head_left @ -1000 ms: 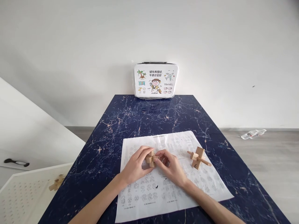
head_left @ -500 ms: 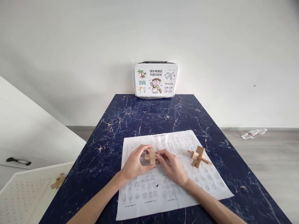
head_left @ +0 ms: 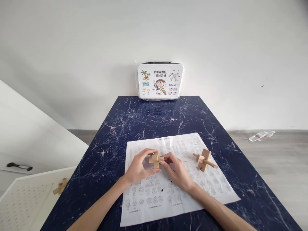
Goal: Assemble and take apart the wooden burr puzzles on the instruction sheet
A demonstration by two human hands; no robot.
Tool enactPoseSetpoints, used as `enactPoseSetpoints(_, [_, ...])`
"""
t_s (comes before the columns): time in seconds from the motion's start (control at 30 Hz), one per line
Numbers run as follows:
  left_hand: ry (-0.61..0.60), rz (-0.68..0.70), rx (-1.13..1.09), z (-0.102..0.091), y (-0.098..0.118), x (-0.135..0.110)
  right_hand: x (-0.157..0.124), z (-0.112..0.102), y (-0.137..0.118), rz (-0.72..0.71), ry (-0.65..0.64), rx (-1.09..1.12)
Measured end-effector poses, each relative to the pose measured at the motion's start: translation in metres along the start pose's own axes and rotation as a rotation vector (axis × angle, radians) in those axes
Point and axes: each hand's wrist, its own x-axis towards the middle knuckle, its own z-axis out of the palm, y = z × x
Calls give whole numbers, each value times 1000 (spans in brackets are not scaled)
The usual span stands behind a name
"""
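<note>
Between my hands, above the printed sheet (head_left: 144, 218), is a small wooden interlocking puzzle (head_left: 156, 159) of crossed blocks. My left hand (head_left: 138, 166) grips it from the left, thumb below and fingers at its top. My right hand (head_left: 178, 168) pinches the block on its right side, which bears a dark mark. On the right part of the sheet lies a second wooden puzzle (head_left: 205, 159), made of a flat marked block, a round-ended peg and a rod. Neither hand touches that one.
A white cartoon-printed case (head_left: 160, 81) in clear wrap stands against the wall at the far end of the dark blue marbled table (head_left: 154, 118). Left and lower, a white perforated basket (head_left: 26, 199) holds wooden pieces (head_left: 60, 186). A clear plastic bottle (head_left: 261, 136) lies on the floor at right.
The held puzzle has turned slightly, and the marked face of its right block now shows. Both hands keep nearly the same place; the other puzzle stays on the sheet.
</note>
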Motion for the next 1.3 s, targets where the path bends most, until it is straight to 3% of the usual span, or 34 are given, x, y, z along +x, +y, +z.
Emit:
enactPoseSetpoints(0.2, [-9, 47, 56, 3, -1, -1, -2, 2, 1, 22, 26, -54])
enactPoseSetpoints(0.47, [1, 252, 242, 10, -10, -10, 0, 0, -6, 53, 29, -78])
enactPoseSetpoints(0.67, [6, 188, 82, 7, -4, -4, 0, -4, -9, 49, -31, -23])
enactPoseSetpoints(0.9, [22, 6, -147, 2, 0, 3, -2, -5, -10, 35, -75, 17])
enactPoseSetpoints(1.3, [-41, 196, 94, 8, -11, -3, -4, 2, 1, -6, -64, -55])
